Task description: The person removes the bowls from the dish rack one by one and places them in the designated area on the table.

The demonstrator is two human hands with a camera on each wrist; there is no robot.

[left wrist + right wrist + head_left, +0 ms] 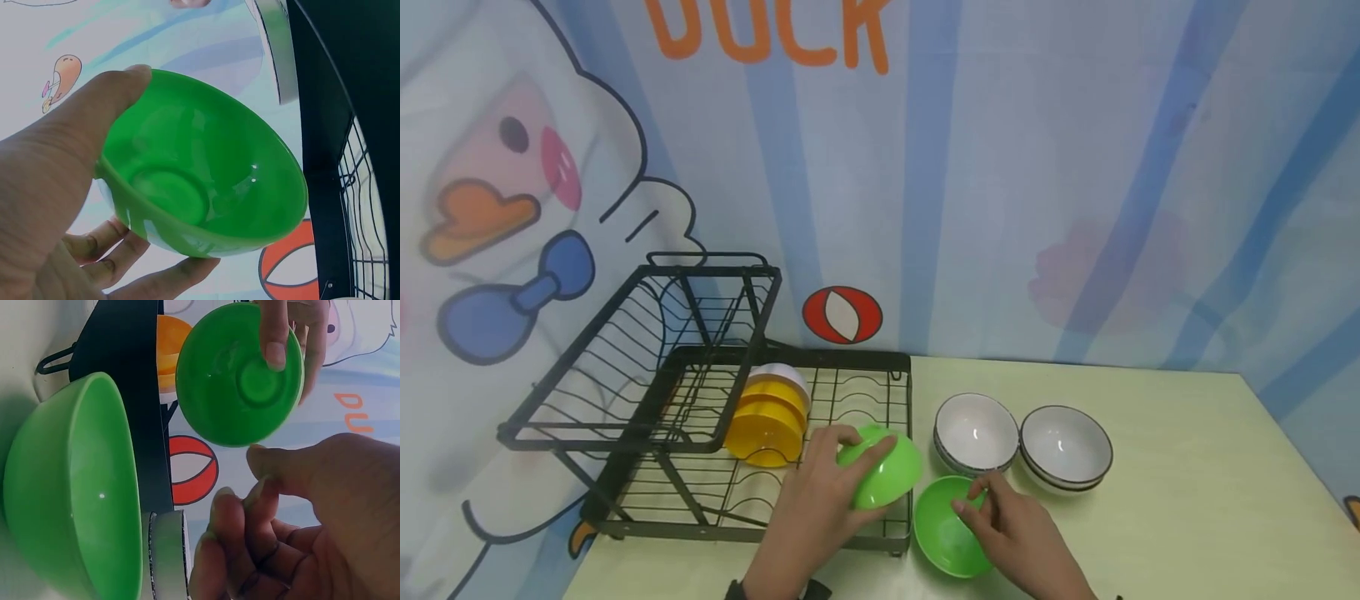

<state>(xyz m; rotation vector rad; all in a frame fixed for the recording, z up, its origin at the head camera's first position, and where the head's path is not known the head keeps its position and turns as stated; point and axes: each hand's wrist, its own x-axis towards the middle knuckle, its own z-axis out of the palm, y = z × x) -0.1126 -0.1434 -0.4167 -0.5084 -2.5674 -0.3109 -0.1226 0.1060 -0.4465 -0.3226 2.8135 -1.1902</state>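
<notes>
Head: tilted green bowl [891, 479] held by left hand [827, 483] over dish rack's [850, 360] right side; second green bowl [943, 525] set on table [1195, 500] near right hand [1018, 529]. Left wrist: bowl pinched between thumb and fingers. Right wrist: fingers loosely curled, thumb apparently met by forefinger.

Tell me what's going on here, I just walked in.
A person's left hand holds a tilted green bowl by the right end of a black dish rack. Their right hand hovers, empty, over another green bowl on the table. Yellow bowls and a white bowl sit in the rack; stacked white bowls stand beside it.
</notes>
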